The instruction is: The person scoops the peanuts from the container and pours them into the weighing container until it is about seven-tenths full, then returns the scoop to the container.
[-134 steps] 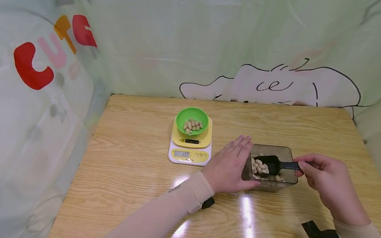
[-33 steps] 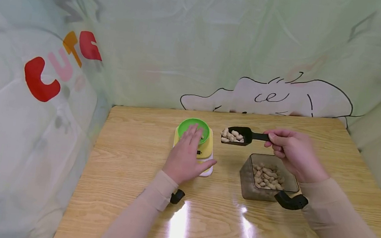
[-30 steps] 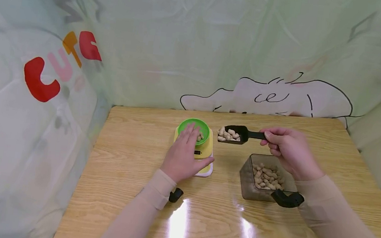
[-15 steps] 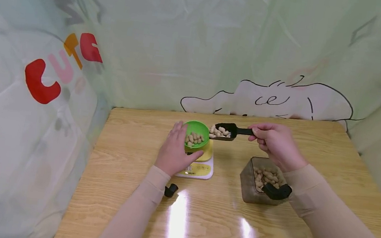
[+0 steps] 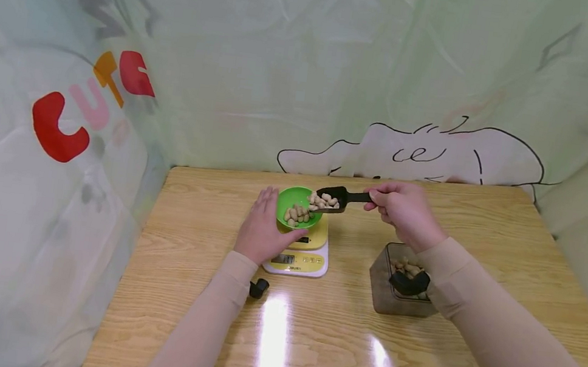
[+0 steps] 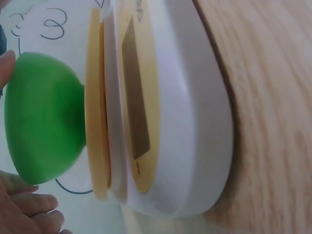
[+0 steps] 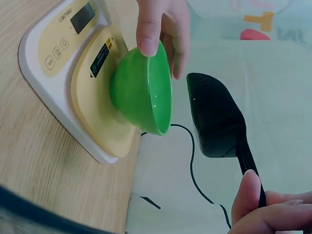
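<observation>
My left hand (image 5: 264, 232) is at the near left side of a green bowl (image 5: 293, 194), thumb and fingers spread about its rim. The bowl stands on a yellow and white kitchen scale (image 5: 311, 263) and contains several unshelled peanuts (image 5: 297, 215). My right hand (image 5: 405, 212) pinches the handle of a black scoop (image 5: 338, 198) loaded with more peanuts (image 5: 323, 202). The scoop's front lip is over the bowl's right rim. In the right wrist view the scoop (image 7: 217, 117) shows its underside, hiding its load. The left wrist view shows the outside of the bowl (image 6: 44, 117) between thumb and fingers.
A transparent grey bin (image 5: 388, 290) with peanuts stands at the right, partly under my right forearm. Everything rests on a wooden table (image 5: 330, 341). A printed curtain (image 5: 264, 69) hangs behind the table and on both sides.
My right hand has scooped peanuts from the bin and carried them left to the bowl. My left hand has moved from the bin to the bowl.
</observation>
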A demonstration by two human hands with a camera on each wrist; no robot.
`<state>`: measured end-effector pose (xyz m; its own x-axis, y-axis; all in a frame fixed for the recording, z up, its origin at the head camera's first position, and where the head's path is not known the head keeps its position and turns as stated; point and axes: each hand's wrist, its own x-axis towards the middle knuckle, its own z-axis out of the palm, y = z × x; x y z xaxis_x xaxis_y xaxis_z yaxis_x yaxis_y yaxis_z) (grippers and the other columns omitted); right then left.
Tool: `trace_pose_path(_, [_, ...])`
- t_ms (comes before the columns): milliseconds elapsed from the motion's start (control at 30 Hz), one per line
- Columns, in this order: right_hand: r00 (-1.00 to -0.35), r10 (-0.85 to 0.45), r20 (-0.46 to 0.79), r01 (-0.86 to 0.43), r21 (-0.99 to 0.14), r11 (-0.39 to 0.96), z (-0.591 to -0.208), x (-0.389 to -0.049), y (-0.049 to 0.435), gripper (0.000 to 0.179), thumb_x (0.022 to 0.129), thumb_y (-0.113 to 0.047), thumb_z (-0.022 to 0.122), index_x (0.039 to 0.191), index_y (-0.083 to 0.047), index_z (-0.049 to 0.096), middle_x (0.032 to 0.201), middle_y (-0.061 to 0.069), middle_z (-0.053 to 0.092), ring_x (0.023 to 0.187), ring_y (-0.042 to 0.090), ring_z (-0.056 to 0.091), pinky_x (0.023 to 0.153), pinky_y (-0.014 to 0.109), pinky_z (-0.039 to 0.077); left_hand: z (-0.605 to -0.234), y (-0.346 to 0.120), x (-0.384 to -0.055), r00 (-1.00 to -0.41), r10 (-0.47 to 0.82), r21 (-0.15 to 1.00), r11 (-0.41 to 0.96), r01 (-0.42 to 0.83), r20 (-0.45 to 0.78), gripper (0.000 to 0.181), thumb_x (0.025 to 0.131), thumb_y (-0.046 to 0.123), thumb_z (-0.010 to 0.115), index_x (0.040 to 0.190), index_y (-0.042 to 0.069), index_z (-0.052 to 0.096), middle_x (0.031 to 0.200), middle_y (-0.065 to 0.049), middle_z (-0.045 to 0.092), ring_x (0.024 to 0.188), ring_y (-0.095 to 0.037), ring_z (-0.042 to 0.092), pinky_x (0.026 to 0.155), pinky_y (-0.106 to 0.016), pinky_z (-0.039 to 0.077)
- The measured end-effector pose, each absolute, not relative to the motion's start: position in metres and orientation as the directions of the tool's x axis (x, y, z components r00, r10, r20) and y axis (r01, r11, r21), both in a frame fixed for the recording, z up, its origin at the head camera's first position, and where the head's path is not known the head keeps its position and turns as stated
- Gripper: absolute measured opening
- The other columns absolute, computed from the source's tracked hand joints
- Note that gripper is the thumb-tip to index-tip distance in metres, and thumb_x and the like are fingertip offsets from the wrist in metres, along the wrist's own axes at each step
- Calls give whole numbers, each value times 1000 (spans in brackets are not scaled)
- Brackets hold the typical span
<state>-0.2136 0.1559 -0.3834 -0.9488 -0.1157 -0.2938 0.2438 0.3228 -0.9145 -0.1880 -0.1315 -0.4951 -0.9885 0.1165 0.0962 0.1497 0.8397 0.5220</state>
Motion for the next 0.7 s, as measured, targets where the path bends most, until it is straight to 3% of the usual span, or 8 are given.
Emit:
trace_pose_path(233, [-955, -76, -286, 234, -888, 395, -380, -219, 146, 33, 112, -15, 56, 136, 7, 65, 105, 6, 74, 78, 7, 59, 59, 19, 41, -498, -132, -191, -991, 114, 525, 841, 131, 65, 115, 89, 72, 74, 170, 7, 26, 179, -15, 25, 170, -30, 19, 137, -47, 24])
trace_pose_path(400, [-960, -61, -272, 219, -872, 439, -379, -222, 144, 30, 112, -15, 57, 132, 4, 69, 102, 10, 77, 67, 6, 53, 58, 19, 42, -498, -133, -191, -992, 115, 520, 845, 124, 51, 113, 90, 73, 72, 170, 9, 26, 180, -14, 23, 170, -29, 17, 137, -47, 24])
trace_pose_path(500, [-969, -64, -240, 180, -856, 484, -378, -222, 142, 30, 111, -16, 58, 130, 2, 71, 98, 10, 79, 60, 5, 49, 55, 21, 41, -498, -133, -192, -992, 115, 519, 846, 125, 51, 112, 90, 75, 71, 170, 9, 27, 180, -15, 23, 170, -29, 17, 137, -47, 23])
trace_pose_path(700, [-989, -76, -123, 49, -782, 621, -375, -218, 136, 29, 111, -20, 59, 127, -3, 76, 106, 16, 81, 65, 13, 55, 51, 26, 36, -499, -134, -192, -992, 121, 510, 851, 126, 44, 113, 91, 76, 68, 170, 8, 26, 180, -16, 22, 170, -30, 16, 138, -46, 21])
